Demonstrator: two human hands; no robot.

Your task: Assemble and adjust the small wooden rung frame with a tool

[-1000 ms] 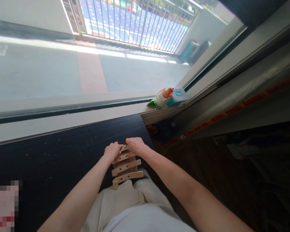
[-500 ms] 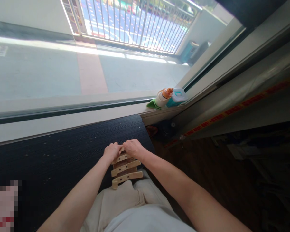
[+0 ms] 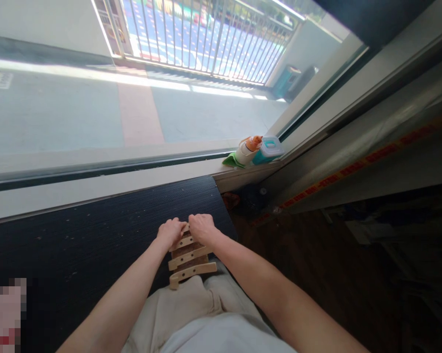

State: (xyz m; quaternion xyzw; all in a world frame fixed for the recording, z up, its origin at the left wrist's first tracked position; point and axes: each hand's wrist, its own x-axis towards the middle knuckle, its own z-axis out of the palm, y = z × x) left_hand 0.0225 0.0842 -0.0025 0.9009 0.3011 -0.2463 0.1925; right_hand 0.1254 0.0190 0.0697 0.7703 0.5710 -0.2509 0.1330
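Observation:
A brown, slatted-looking piece with several pale beige straps [image 3: 189, 257] across it rests at the table edge, against my lap. Dark dots, like studs or holes, mark the straps. The lowest strap curls over at its left end. My left hand [image 3: 171, 232] is closed with fingers pinched on the topmost strap at its left side. Right beside it, my right hand [image 3: 203, 228] is closed too, bent over the right part of that same strap. The fingertips of both hands are partly hidden, and the hands cover the far end of the piece.
The black table [image 3: 95, 235] borders a window sill. On the sill stand a white bottle with an orange top [image 3: 247, 151], a green cloth [image 3: 232, 160] and a teal box [image 3: 268, 149]. A pixelated patch [image 3: 3, 314] lies at lower left. Dark floor [image 3: 316, 264] shows at right.
My right hand has shifted very slightly right, away from my left hand, and a bit more of the top strap shows between them. The view has tilted a little.

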